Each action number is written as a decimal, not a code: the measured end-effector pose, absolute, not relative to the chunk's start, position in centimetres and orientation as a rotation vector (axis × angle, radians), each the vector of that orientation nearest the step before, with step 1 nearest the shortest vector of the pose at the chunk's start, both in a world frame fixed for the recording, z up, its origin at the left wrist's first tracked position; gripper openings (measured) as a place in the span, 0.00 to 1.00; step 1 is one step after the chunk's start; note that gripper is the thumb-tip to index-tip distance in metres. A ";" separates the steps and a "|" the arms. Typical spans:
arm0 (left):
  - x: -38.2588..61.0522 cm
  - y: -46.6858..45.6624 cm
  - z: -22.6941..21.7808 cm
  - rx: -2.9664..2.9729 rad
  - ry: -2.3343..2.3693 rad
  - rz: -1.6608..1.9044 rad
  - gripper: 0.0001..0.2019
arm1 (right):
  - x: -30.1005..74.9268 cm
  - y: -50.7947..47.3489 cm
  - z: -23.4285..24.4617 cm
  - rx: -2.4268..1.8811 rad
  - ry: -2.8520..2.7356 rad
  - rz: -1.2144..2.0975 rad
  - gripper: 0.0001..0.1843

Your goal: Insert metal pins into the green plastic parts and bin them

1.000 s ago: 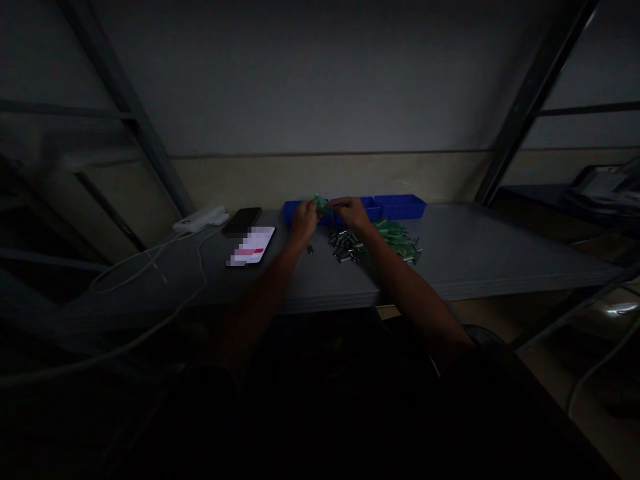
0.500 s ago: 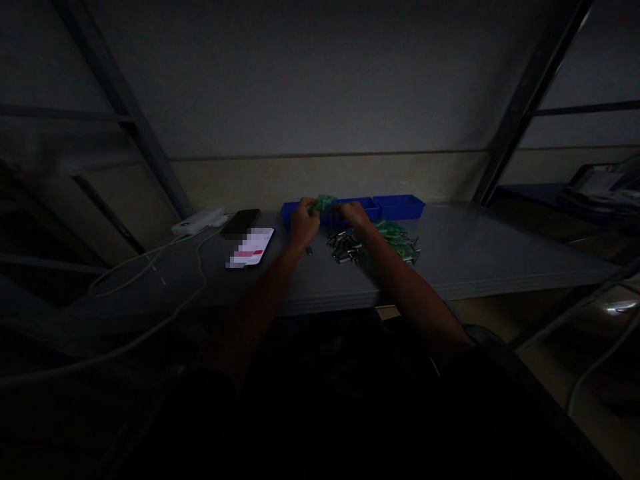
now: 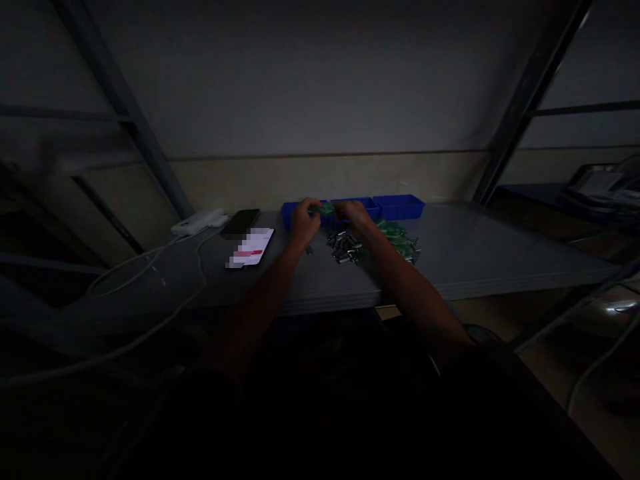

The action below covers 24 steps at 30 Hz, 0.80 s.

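Note:
A small green plastic piece, perhaps a little bag, is stretched between my two hands in front of the blue bins. My left hand pinches its left end, fingers closed. At its right end, my right hand has its fingers closed on it too. Below my right hand lies a heap of small shiny metal parts. More green pieces are piled with metal parts to the right, partly behind my right forearm. One small metal part rests alone under my left hand.
Three blue bins stand in a row at the back of the grey table. Left of my hands are a lit phone, a dark phone and a white power strip with cables. Metal posts flank the table.
The green piece stood up taller between my hands before; now it sits lower and flatter. My hands have barely moved.

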<state>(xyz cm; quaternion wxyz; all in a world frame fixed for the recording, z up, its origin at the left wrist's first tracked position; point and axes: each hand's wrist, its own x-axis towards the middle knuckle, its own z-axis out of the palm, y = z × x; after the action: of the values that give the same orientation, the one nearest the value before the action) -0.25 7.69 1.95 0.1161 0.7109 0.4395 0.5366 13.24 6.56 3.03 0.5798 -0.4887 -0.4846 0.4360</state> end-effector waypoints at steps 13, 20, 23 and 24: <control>-0.2 8.6 1.7 1.953 1.423 1.422 0.21 | 13.2 7.1 2.6 -1.111 -1.246 0.822 0.06; -0.5 8.4 2.0 1.522 1.426 1.291 0.26 | 13.5 8.4 1.8 -1.136 -1.308 0.721 0.05; -0.4 8.2 2.0 1.431 1.437 1.258 0.17 | 13.5 8.6 1.7 -1.164 -1.345 0.653 0.05; -0.4 8.2 2.0 1.402 1.445 1.250 0.14 | 13.5 8.6 1.7 -1.171 -1.354 0.640 0.05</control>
<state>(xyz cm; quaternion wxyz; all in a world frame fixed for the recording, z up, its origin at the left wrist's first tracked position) -0.43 8.18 2.01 0.3765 0.5482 0.5648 0.4885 13.53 8.64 1.70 0.5812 -0.5013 -0.5795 0.2740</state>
